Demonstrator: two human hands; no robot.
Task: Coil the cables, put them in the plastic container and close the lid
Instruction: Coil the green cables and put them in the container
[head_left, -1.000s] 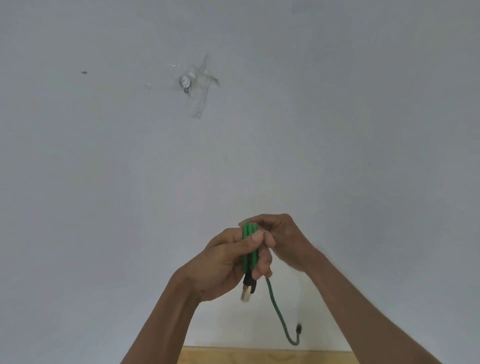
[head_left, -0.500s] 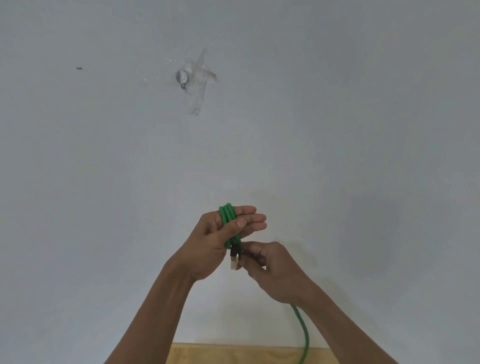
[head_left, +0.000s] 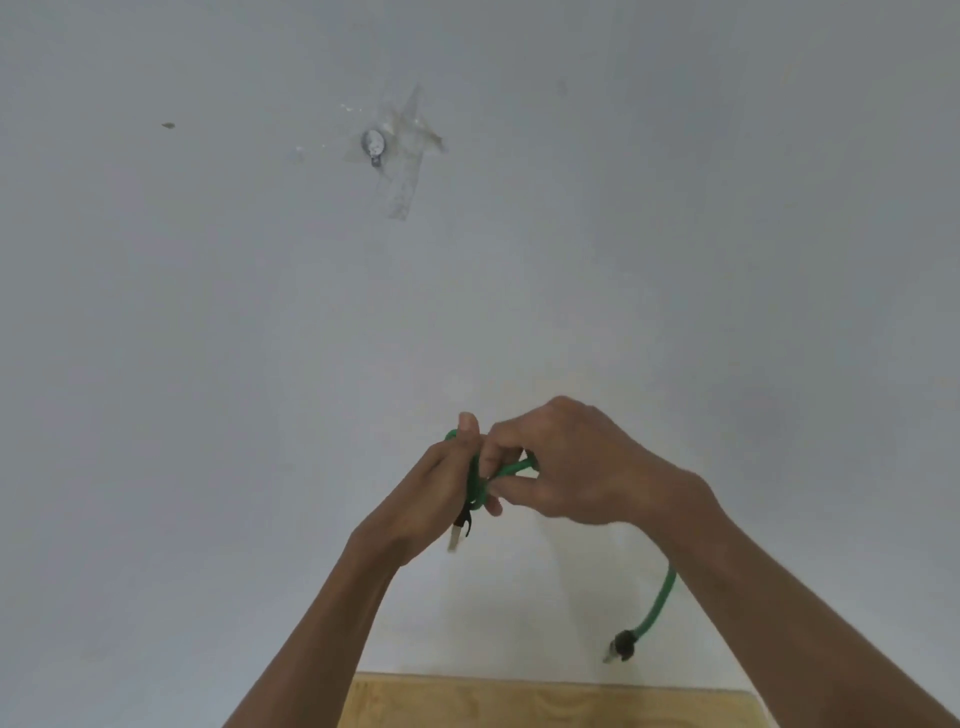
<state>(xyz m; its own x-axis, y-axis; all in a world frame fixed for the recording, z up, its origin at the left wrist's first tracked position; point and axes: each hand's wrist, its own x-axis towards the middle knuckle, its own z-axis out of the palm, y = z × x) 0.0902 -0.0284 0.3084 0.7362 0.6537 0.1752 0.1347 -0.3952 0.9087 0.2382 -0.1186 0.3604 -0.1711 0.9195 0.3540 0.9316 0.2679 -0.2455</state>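
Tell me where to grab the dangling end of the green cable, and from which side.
Judging by its pose, take the green cable just above its free plug, on the round green jacket where it curves down past the right forearm. Come from the open side toward the left arm, since the right arm blocks the other. The right hand and left hand both hold the coil, so one must let go first.
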